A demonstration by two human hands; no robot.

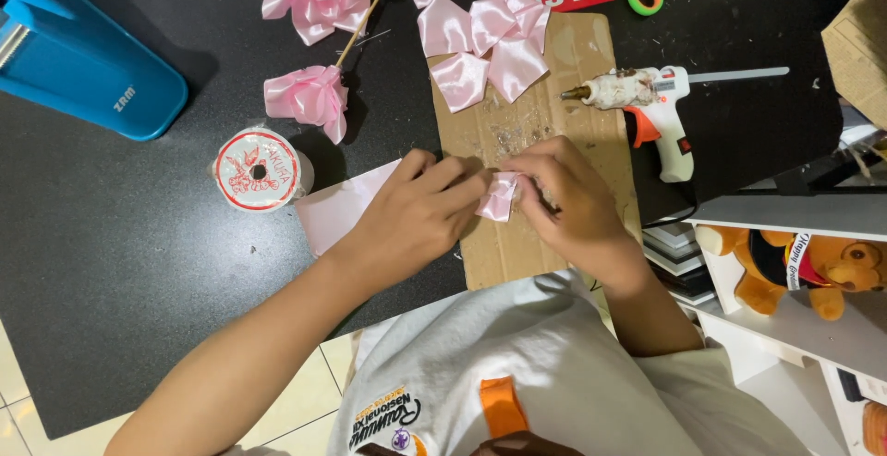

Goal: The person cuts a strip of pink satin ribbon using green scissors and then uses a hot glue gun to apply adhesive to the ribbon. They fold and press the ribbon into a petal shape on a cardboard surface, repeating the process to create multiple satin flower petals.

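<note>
Two hands meet over the cardboard sheet [517, 253] on your black table [111, 262], and between them sits the small folded piece of pink satin ribbon [497, 195]. Your left hand [411, 220] pinches it from the left side, your right hand [564, 202] from the right, fingertips closed on the fabric. Its long axis runs roughly toward and away from you. Finished petals [485, 45] lie farther up the sheet, the glue gun [647, 109] just right.

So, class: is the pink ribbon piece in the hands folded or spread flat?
Folded: the ribbon piece is creased, pinched between both hands.
</note>
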